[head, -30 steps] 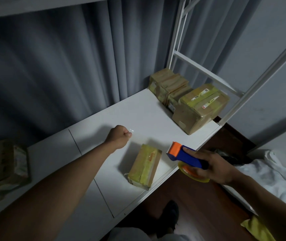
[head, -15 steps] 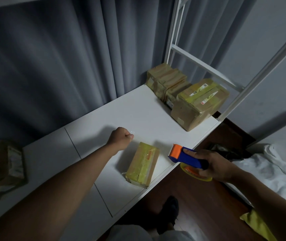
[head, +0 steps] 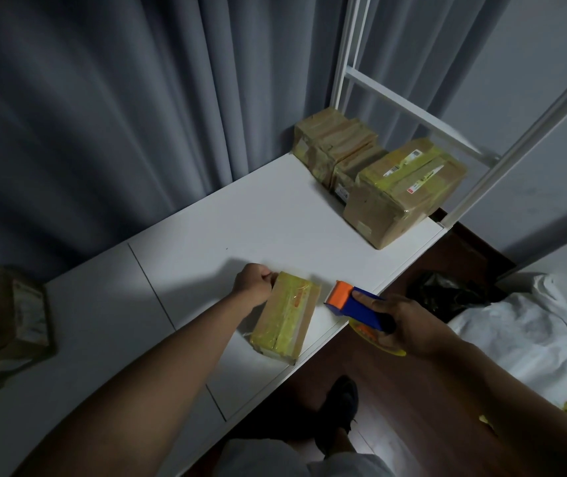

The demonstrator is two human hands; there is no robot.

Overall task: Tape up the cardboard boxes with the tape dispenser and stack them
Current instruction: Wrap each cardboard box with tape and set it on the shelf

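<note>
Standing beside the white table (head: 241, 215), I read this as the gap between taping and stacking; the small cardboard box (head: 287, 316) lies flat near the front edge, its top covered in yellow tape, so my guess is the sealing is done or close to it.

Left hand (head: 254, 285) sits at the box's far end, fingers curled in a fist against or just beside the top corner; whether it actually pinches the box or a tape end I cannot tell, too dark and the fingertips are hidden; forearm stretches straight out over the table.

Right hand (head: 409, 325) wraps the blue handle of the tape dispenser (head: 357, 304), firm grasp, orange head pointing at the box, just beside it, apparently not touching; dispenser hangs over the table edge, yellow roll below the hand.

Next move, as I judge it: either one more strip, which needs the orange head brought down on the box while the left steadies it; or lift the box to the stacked boxes (head: 378, 177) at the far right end; that needs a proper grasp first.

Another box (head: 3, 315) sits at the far left.
</note>
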